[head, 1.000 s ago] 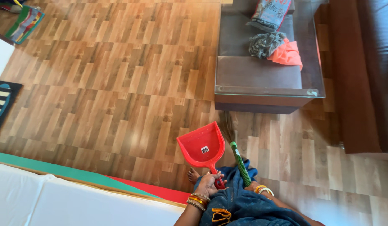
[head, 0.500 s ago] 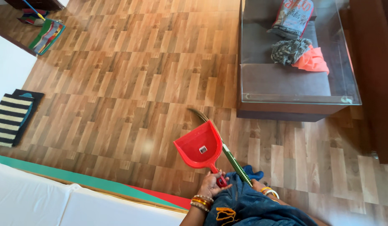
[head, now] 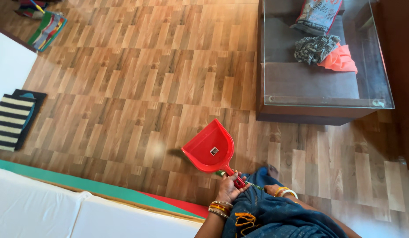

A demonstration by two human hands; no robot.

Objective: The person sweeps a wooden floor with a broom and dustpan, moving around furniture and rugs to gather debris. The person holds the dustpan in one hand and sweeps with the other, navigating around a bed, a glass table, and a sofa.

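Observation:
My left hand (head: 228, 189), with bangles at the wrist, grips the handle of a red plastic dustpan (head: 209, 147). The pan is held low over the wood-pattern floor (head: 138, 88), its mouth pointing up and left. My right hand (head: 272, 190) shows only in part behind the blue cloth of my clothing (head: 275, 216), with bangles beside it. It holds a green-handled broom (head: 221, 173), whose handle runs across under the dustpan handle. The bristles are hidden.
A glass-topped low table (head: 319, 99) stands at the upper right with a grey cloth (head: 315, 48), an orange cloth (head: 341, 59) and a printed bag (head: 317, 15) under the glass. A striped mat (head: 10, 117) lies at left. A white cushion with a green and red edge (head: 37, 207) fills the lower left.
The broom swung from beside the table leg leftwards, and now lies low and mostly hidden behind the dustpan. The dustpan shifted slightly. The view drifted so the table sits further right.

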